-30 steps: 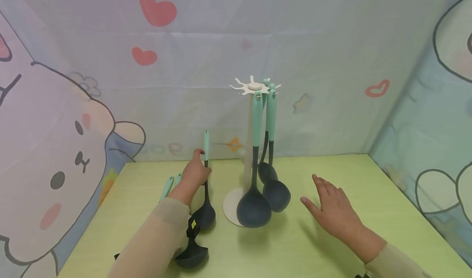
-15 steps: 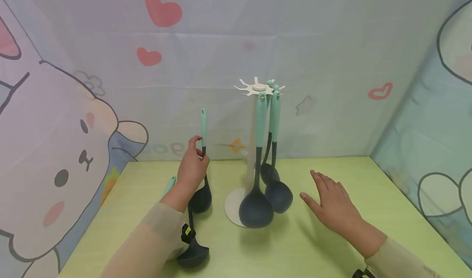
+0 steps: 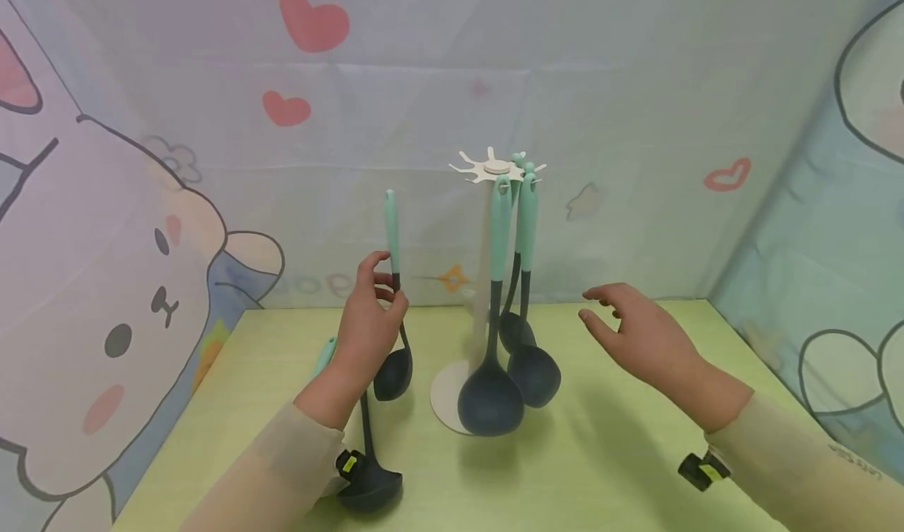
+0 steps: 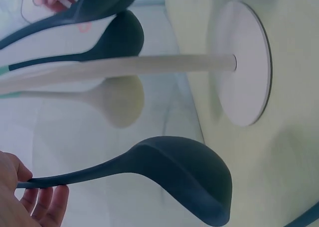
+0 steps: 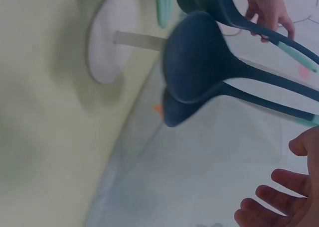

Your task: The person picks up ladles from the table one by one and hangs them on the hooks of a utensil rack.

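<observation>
My left hand [image 3: 370, 312] pinches a ladle [image 3: 392, 375] by its dark shaft, just below the mint-green handle. This ladle hangs nearly upright, bowl down, left of a white utensil stand [image 3: 448, 406]. In the left wrist view, thumb and fingers meet around the shaft of the ladle [image 4: 184, 172]. On the stand's hooks hang a large front ladle [image 3: 490, 402], a second ladle [image 3: 534, 377] and a smaller dark utensil behind them [image 3: 514, 329], partly hidden. Right of the stand, my right hand [image 3: 646, 328] hovers with loosely bent fingers, holding nothing.
Another ladle [image 3: 370, 491] lies on the yellow-green table [image 3: 579, 469], its upper part hidden by my left arm. A mint-green handle [image 3: 326, 355] shows beyond that arm. Several bare hooks [image 3: 469, 163] ring the stand's top. A printed cloth [image 3: 636, 124] hangs behind.
My left hand has lifted the ladle upward, its bowl now higher and farther back. The right hand has risen and its fingers have bent inward.
</observation>
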`<state>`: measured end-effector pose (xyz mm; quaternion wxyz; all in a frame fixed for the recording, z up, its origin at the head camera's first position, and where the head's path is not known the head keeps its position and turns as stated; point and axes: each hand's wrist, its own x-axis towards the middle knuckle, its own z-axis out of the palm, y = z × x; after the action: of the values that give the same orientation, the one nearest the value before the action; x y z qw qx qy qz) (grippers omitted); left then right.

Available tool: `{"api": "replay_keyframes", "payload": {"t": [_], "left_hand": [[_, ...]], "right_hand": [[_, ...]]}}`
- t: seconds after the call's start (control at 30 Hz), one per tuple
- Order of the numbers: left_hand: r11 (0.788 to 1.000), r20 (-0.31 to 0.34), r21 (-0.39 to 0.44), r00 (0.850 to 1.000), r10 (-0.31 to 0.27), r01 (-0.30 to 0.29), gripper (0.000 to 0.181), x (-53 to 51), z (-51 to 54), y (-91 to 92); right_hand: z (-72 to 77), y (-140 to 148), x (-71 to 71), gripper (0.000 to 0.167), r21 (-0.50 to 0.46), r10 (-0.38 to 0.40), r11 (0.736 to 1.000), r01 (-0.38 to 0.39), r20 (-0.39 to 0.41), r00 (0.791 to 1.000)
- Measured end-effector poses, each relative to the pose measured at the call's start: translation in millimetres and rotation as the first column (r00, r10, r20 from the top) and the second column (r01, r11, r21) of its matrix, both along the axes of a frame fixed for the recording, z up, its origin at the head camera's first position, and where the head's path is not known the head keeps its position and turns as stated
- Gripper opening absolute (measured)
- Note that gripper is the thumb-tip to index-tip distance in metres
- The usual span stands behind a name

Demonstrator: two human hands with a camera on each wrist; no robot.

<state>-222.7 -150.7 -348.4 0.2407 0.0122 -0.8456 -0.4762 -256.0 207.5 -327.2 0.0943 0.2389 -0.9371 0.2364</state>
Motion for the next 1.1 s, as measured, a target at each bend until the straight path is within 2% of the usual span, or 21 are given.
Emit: {"api": "replay_keyframes", "payload": {"t": [0.23, 0.4, 0.53, 0.7, 0.83, 0.9, 1.1], "left_hand": [[1.000, -0.065, -0.023, 0.998, -0.011, 0.010, 0.053, 16.3, 8.2, 10.5], [0.999, -0.096, -0.027, 0.995, -0.030, 0.028, 0.053, 22.9, 14.8, 17.5], [0.999, -0.115, -0.036, 0.993, -0.032, 0.028, 0.053, 25.7, 19.7, 20.9], [0.998, -0.164, -0.049, 0.985, -0.044, 0.037, 0.053, 28.8, 22.9, 26.3], [0.997, -0.199, -0.042, 0.978, -0.067, 0.060, 0.052, 31.0, 25.3, 31.1], [0.996, -0.210, -0.040, 0.974, -0.081, 0.074, 0.052, 31.0, 27.2, 34.4], [0.993, -0.213, -0.013, 0.970, -0.120, 0.120, 0.052, 31.6, 32.0, 42.4]], "right_hand": [[46.8, -10.9, -16.9, 0.051, -0.112, -0.004, 0.994, 0.001, -0.028, 1.000], [79.7, -20.9, -26.4, 0.050, -0.197, 0.002, 0.980, -0.014, -0.063, 0.998], [109.2, -32.4, -27.1, 0.048, -0.258, 0.024, 0.965, -0.048, -0.095, 0.995], [140.6, -48.3, -20.9, 0.043, -0.312, 0.051, 0.944, -0.105, -0.175, 0.983], [160.2, -59.4, -13.7, 0.038, -0.311, 0.073, 0.938, -0.152, -0.251, 0.965], [168.8, -63.6, -9.7, 0.035, -0.289, 0.081, 0.943, -0.164, -0.280, 0.957], [187.2, -78.6, 0.9, 0.028, -0.174, 0.154, 0.962, -0.212, -0.296, 0.943]]}}
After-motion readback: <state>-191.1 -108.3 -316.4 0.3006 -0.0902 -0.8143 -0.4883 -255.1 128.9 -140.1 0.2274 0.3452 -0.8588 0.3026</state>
